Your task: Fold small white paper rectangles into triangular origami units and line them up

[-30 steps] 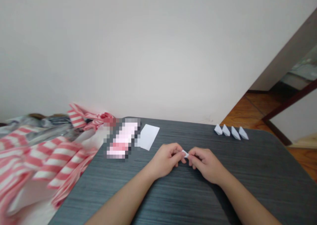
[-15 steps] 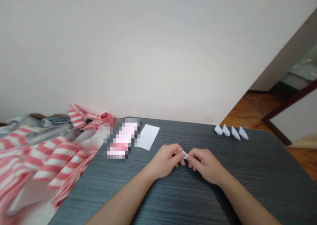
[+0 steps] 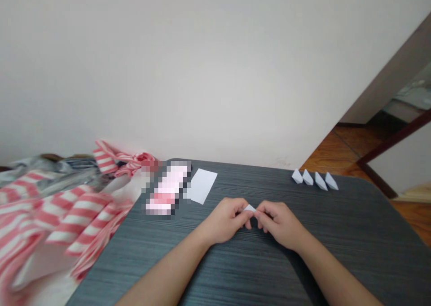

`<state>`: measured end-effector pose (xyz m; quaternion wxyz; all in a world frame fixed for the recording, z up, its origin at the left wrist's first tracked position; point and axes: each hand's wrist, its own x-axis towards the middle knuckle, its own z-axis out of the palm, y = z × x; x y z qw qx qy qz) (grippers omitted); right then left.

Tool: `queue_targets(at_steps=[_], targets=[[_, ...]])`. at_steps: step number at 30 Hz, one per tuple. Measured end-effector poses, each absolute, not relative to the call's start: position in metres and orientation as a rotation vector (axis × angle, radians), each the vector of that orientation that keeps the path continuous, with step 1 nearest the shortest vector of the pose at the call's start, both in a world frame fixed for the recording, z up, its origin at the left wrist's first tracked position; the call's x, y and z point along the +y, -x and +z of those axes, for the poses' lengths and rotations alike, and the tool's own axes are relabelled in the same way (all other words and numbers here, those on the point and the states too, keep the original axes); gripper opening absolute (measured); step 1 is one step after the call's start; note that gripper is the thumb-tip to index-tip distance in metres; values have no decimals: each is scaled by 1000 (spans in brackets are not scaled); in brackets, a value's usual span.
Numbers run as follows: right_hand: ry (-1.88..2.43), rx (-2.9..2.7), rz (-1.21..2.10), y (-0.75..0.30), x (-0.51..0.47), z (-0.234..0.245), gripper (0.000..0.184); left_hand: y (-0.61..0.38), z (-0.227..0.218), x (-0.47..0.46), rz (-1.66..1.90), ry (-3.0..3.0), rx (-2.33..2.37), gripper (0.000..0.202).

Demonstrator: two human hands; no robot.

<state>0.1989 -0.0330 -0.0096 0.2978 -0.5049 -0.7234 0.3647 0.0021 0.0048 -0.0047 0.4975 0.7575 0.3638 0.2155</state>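
A small piece of folded white paper (image 3: 249, 208) is pinched between both hands, with only its pointed top showing above the fingertips. My left hand (image 3: 225, 220) and my right hand (image 3: 279, 224) meet at it, resting low over the dark grey wood-grain table (image 3: 336, 234). Beyond my left hand lies a flat white paper sheet (image 3: 202, 186). Several small folded paper wedges (image 3: 314, 180) stand in a row at the far right of the table.
A pixelated pink and white object (image 3: 167, 190) lies next to the paper sheet. Red-and-white striped fabric (image 3: 74, 216) is heaped beyond the table's left edge. A white wall (image 3: 215, 72) rises behind the table, and a wooden floor (image 3: 346, 153) shows at the right.
The folded paper now shows as a small point above my fingertips instead of a wider strip between them. My hands have shifted only slightly.
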Motion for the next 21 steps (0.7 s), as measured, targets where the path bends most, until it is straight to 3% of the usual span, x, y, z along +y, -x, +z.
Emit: queue_targets(at_steps=[13, 21], targets=[[1360, -1884, 945, -202, -34, -7, 26, -4, -6, 5, 537, -1713, 850, 24], [1374, -1858, 912, -206, -34, -5, 25, -3, -7, 5, 553, -1665, 905, 31]])
